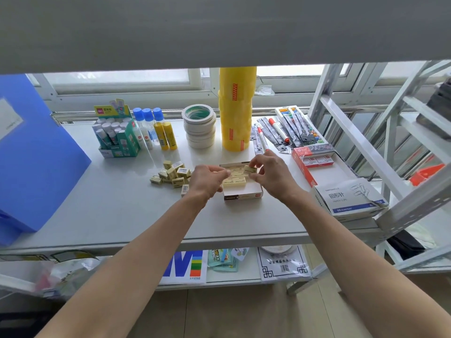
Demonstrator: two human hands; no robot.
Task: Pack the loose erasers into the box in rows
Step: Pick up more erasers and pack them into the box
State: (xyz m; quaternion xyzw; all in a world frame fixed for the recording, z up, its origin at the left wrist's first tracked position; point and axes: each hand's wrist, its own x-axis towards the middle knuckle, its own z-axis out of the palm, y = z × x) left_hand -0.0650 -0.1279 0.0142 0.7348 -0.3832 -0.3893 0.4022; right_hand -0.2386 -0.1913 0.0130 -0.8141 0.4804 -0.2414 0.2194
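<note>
A small open cardboard box (244, 195) stands on the white shelf, with a few cream erasers (234, 181) lying in rows at its far end. A pile of several loose erasers (172, 174) lies just left of it. My right hand (271, 175) pinches one eraser (250, 169) above the box's far part. My left hand (207, 180) is over the box's left edge, fingers curled and pinching an eraser (225, 172) that is mostly hidden.
Behind the box stand glue sticks (117, 135), glue bottles (156, 128), masking tape rolls (200, 125) and a tall yellow tape stack (236, 108). Markers (275, 130), a red box (314, 162) and a paper-clip box (349, 196) lie right. A blue folder (36, 154) leans left.
</note>
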